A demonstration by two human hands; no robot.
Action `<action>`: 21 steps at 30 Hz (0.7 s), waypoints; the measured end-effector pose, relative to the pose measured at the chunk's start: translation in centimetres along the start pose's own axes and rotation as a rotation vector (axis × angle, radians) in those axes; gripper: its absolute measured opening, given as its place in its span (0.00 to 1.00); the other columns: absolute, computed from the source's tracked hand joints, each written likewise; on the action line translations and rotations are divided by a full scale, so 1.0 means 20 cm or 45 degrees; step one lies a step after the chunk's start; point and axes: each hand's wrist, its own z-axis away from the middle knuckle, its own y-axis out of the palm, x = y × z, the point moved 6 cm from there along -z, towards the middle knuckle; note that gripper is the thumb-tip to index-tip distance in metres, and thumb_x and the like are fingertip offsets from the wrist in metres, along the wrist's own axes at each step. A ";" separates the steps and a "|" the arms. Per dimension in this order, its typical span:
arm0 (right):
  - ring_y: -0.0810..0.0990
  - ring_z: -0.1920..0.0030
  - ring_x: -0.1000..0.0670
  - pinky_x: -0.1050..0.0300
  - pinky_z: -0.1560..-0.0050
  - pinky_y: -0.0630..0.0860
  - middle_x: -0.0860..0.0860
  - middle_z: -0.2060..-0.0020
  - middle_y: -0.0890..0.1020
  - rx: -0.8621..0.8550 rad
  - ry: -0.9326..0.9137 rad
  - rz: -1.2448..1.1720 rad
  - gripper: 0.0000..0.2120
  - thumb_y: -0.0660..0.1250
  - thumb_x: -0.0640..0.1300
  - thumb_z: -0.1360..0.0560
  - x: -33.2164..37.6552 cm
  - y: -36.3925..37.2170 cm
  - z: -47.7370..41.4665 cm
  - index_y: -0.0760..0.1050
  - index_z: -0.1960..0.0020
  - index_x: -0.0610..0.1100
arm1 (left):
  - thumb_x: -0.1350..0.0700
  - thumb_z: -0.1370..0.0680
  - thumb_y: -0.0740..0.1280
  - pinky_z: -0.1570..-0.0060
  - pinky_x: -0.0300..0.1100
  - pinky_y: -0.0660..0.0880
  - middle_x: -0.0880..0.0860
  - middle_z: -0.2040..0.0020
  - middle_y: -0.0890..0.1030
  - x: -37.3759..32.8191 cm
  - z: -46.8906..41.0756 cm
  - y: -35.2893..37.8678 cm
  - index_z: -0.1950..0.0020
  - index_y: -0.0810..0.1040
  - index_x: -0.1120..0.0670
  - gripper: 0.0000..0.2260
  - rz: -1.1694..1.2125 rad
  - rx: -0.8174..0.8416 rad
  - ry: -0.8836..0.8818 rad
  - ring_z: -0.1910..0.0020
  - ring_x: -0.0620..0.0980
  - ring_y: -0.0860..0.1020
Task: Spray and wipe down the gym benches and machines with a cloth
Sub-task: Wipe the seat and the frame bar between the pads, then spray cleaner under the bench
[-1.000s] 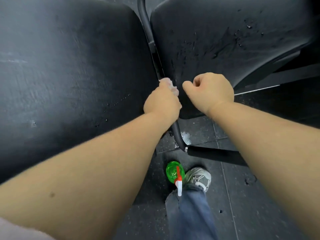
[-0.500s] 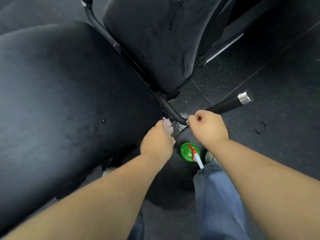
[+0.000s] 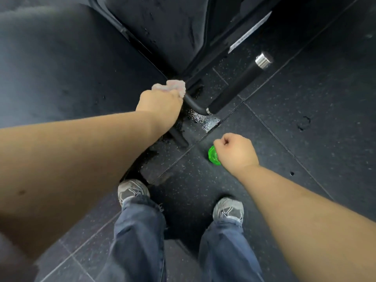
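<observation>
Wiping was in hand: my left grip (image 3: 160,102) clamped the cloth (image 3: 173,86) against the tube (image 3: 193,103), while my right grip (image 3: 236,151) hung curled, seemingly empty, over the bottle (image 3: 212,156) on the floor (image 3: 305,88), which I judged needed grasping next.

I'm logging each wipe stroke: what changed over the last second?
The right hand left the black bar and drew back and down. It is now a fist over the green spray bottle on the floor; any grip on it is hidden. The left hand slid the cloth down the bar toward its bend. Unchanged: the left hand's grip on the cloth.
</observation>
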 end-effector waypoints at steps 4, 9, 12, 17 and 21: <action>0.70 0.65 0.45 0.57 0.69 0.65 0.49 0.68 0.75 0.074 -0.044 0.012 0.12 0.60 0.47 0.25 -0.09 0.00 0.04 0.73 0.60 0.39 | 0.70 0.23 0.56 0.73 0.36 0.67 0.59 0.31 0.60 -0.08 0.12 0.04 0.23 0.56 0.56 0.29 -0.383 0.009 0.129 0.49 0.54 0.69; 0.76 0.53 0.43 0.54 0.59 0.69 0.47 0.50 0.78 0.089 -0.017 -0.005 0.08 0.62 0.44 0.24 -0.27 0.05 0.09 0.73 0.45 0.46 | 0.65 0.21 0.59 0.56 0.46 0.78 0.38 0.37 0.67 -0.13 0.33 0.27 0.38 0.71 0.49 0.15 0.216 0.154 0.082 0.44 0.52 0.74; 0.73 0.38 0.40 0.52 0.46 0.70 0.44 0.36 0.72 0.184 -0.004 0.126 0.24 0.64 0.40 0.25 -0.44 0.14 0.12 0.66 0.30 0.47 | 0.61 0.22 0.62 0.54 0.49 0.79 0.47 0.34 0.71 -0.18 0.49 0.36 0.33 0.70 0.45 0.19 0.538 0.091 0.125 0.47 0.53 0.78; 0.60 0.26 0.43 0.50 0.32 0.65 0.52 0.23 0.58 0.222 -0.012 0.234 0.44 0.70 0.45 0.25 -0.69 0.38 0.08 0.45 0.20 0.51 | 0.54 0.19 0.59 0.53 0.50 0.74 0.53 0.38 0.73 -0.20 0.54 0.58 0.38 0.72 0.51 0.10 0.608 0.164 -0.132 0.47 0.58 0.76; 0.71 0.33 0.43 0.49 0.40 0.72 0.50 0.30 0.71 0.016 -0.107 -0.012 0.49 0.75 0.58 0.31 -0.75 0.53 -0.09 0.46 0.22 0.61 | 0.47 0.21 0.64 0.55 0.46 0.68 0.48 0.49 0.71 -0.23 0.49 0.76 0.49 0.73 0.49 0.07 1.113 0.023 -0.418 0.53 0.52 0.75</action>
